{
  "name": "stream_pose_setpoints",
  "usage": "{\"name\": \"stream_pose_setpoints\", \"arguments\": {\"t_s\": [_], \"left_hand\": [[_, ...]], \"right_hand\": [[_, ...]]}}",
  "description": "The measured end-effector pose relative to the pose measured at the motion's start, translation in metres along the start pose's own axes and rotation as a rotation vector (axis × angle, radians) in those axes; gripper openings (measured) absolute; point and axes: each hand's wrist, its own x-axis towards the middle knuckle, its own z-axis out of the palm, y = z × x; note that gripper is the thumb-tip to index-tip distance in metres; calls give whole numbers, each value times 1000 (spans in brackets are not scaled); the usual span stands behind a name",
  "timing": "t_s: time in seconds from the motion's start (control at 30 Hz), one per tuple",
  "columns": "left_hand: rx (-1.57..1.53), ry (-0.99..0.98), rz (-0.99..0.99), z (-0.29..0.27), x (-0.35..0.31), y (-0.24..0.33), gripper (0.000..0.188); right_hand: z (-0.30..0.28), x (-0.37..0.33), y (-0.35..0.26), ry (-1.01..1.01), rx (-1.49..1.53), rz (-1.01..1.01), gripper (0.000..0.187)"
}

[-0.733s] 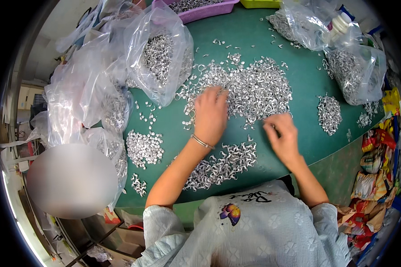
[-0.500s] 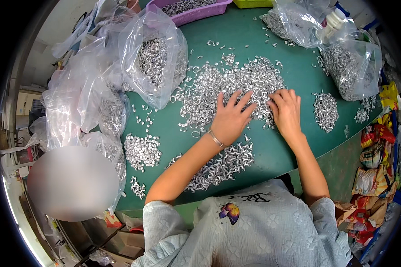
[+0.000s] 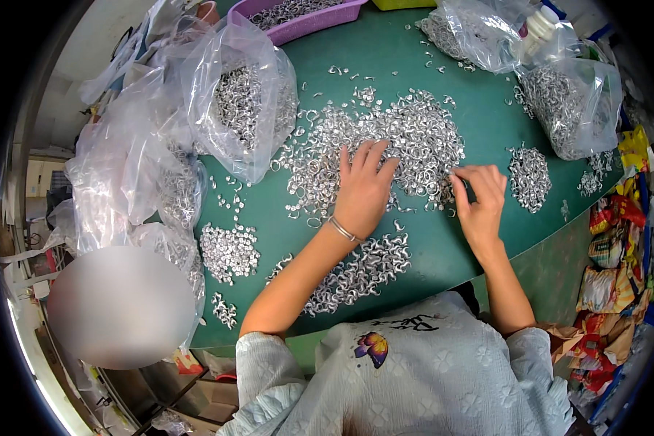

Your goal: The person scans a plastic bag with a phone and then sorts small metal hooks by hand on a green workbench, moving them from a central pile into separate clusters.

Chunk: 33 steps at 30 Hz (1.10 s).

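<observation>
A wide heap of small silvery metal pieces (image 3: pixel 421 134), with rings, curved bits and little round bits mixed, lies in the middle of the green table. My left hand (image 3: pixel 363 192), a bangle at its wrist, rests on the heap's near side with fingers stretched and apart. At the heap's right edge is my right hand (image 3: pixel 481 203), thumb and forefinger tips brought together; whatever may be between them is too small to make out. Closer to me, partly behind my left forearm, lies a pile of curved S-like metal pieces (image 3: pixel 367 272).
On the left are a pile of small round bits (image 3: pixel 229 253) and an open clear bag of metal pieces (image 3: pixel 240 109). To the right sit a small pile (image 3: pixel 530 179) and another filled bag (image 3: pixel 559 109). A purple basket (image 3: pixel 312 23) stands at the far edge.
My left hand has drawn slightly left and nearer across the heap. My right hand has shifted a little right and nearer, its thumb and forefinger now tip to tip.
</observation>
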Motion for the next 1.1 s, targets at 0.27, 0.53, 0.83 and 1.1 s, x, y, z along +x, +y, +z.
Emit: {"name": "stream_pose_setpoints", "arguments": {"t_s": [0.27,0.53,0.83,1.1], "left_hand": [[-98,107,-24,21,29,-4,29],[5,47,-28,44,77,-13,14],[-481,147,-98,0,39,-3,17],[-519,-139,-60,-13,-8,19,21]], "right_hand": [[2,-31,-22,-596,372,-16,8],[39,32,32,-201,81,-2,34],[22,25,27,-288,113,-22,23],[78,72,31,-118,-194,-145,11]]}}
